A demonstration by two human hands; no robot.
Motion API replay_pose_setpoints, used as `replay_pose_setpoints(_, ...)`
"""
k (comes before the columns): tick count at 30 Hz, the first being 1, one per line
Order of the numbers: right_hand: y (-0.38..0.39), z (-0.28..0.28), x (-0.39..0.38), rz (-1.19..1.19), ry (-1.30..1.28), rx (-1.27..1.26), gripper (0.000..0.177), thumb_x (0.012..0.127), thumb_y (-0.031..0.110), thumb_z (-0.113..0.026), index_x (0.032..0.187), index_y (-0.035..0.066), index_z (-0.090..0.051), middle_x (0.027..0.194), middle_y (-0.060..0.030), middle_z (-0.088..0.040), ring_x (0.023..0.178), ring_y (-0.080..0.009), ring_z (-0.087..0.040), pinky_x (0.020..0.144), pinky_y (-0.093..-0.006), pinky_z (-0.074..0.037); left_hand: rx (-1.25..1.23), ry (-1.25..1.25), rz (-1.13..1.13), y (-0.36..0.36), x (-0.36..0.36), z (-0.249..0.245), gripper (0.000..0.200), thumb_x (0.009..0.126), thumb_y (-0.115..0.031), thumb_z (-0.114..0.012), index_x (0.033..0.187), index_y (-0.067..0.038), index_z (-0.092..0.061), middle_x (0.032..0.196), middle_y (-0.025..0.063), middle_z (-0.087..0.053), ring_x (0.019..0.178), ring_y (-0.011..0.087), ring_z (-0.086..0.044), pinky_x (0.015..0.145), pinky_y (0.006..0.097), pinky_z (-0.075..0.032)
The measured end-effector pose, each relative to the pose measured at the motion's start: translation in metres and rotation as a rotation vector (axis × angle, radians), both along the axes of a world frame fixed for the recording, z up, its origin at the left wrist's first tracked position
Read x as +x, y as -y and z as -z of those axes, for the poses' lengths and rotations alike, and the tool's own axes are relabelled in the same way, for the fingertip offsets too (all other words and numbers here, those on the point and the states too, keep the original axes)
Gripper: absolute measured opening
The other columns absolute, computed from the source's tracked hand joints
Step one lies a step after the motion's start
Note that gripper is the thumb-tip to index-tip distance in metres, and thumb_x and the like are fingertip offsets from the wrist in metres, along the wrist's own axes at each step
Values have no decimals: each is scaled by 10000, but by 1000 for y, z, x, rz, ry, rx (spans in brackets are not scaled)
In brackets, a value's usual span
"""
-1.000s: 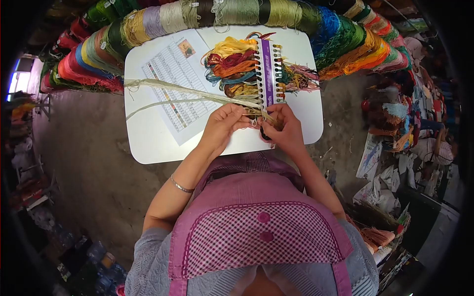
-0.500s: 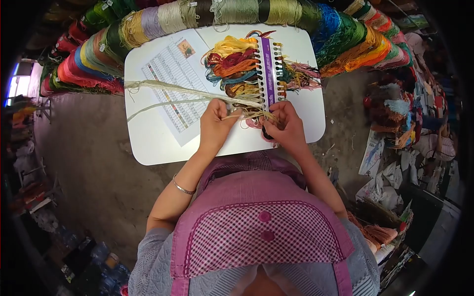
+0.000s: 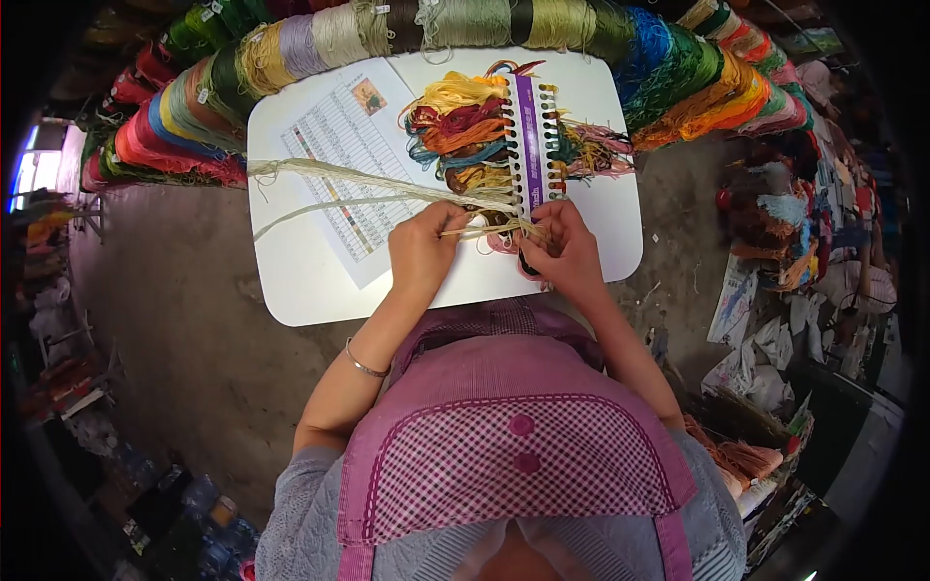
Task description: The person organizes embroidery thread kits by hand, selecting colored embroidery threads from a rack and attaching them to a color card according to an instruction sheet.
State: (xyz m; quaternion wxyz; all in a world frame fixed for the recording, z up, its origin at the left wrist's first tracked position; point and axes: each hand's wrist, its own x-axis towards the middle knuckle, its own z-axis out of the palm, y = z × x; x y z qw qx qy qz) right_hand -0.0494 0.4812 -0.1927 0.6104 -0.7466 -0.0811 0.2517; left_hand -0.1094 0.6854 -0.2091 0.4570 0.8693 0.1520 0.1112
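Note:
My left hand (image 3: 424, 247) pinches pale cream thread at the lower left of a thread organizer card (image 3: 529, 145), white with a purple stripe and holes down both edges. My right hand (image 3: 562, 244) is closed on the same pale thread (image 3: 475, 230) at the card's lower end. The strands run between both hands. A long pale green-cream skein (image 3: 368, 181) stretches left from the card across the table. Yellow, red, orange and teal thread bundles (image 3: 463, 121) hang from the card's left-hand holes. The fingertips partly hide the thread ends.
A white table (image 3: 320, 305) carries a printed chart sheet (image 3: 354, 184) under the long skein. Thick hanks of coloured thread (image 3: 465, 24) hang on a curved rack around the table's far side. More thread bundles (image 3: 775, 223) and white plastic bags (image 3: 760, 368) lie to the right.
My left hand has shifted slightly and turned, its pinched thread now showing more clearly between the hands. My right hand stays at the card's lower end. The view has moved slightly.

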Motion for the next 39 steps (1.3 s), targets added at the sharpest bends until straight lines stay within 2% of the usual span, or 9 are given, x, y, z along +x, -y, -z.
replay_pose_setpoints(2,0,2,0,-2,21,11,324,841,-9,-673,1093,21,-471,802,8,-588,717,-7,-526,614,-164,-407,-119,-2,34,-13,-5,-6,81,845,-108,-702,885,-47,-666,793,100,-679,605,166,-579,557,295,-441)
replay_pose_setpoints(8,-2,0,0,-43,125,-100,396,800,30,-711,1111,27,-466,743,23,-526,626,-13,-445,515,-193,-327,-1692,-147,192,-52,-17,-46,183,962,-130,-492,993,15,-599,906,141,-640,765,142,-586,670,252,-481)
replay_pose_setpoints(18,-10,-3,3,-63,391,-297,629,701,85,-779,1223,50,-430,764,-35,-519,633,-131,-514,572,-275,-441,-389,-233,567,10,15,-33,165,868,-150,-680,990,-57,-620,749,50,-601,672,131,-568,598,269,-472)
replay_pose_setpoints(26,-17,-10,4,-43,265,-420,539,704,139,-775,1150,33,-490,742,-36,-526,616,-140,-531,582,-285,-462,-791,-190,-209,-192,-61,-66,308,965,-298,-505,736,-108,-581,637,-41,-502,548,59,-427,476,226,-293)
replay_pose_setpoints(28,-19,-12,4,-45,272,-449,532,705,139,-773,1142,33,-490,745,-37,-526,616,-143,-530,581,-288,-461,-918,101,-328,-227,-56,-79,310,960,-300,-550,960,-3,-640,743,10,-606,609,88,-534,538,218,-413)
replay_pose_setpoints(30,-21,-12,3,-47,284,-481,524,705,139,-771,1135,33,-490,748,-38,-527,617,-146,-530,579,-291,-460,-384,369,-699,-230,-51,-66,369,940,-294,-609,1114,31,-619,816,54,-670,719,119,-627,632,233,-487)
replay_pose_setpoints(31,-20,-9,5,-45,302,-478,517,704,133,-766,1131,36,-490,746,-37,-525,614,-150,-528,578,-295,-458,268,199,-657,-227,-57,-62,410,899,-279,-663,1184,9,-599,914,120,-702,828,166,-674,726,286,-522)
replay_pose_setpoints(34,-21,-8,9,-24,344,-493,510,702,124,-761,1125,43,-489,740,-34,-520,610,-159,-525,576,-301,-457,398,-268,-214,-149,-66,-56,414,803,-231,-713,1163,-46,-624,1056,188,-671,942,308,-660,791,386,-528)
replay_pose_setpoints(39,-25,-10,11,-38,355,-503,460,731,83,-722,1131,57,-496,730,-48,-543,591,-184,-543,567,-332,-460,532,-31,221,-74,-78,-34,520,733,-108,-713,1204,51,-562,1231,208,-588,1126,356,-580,947,398,-493)
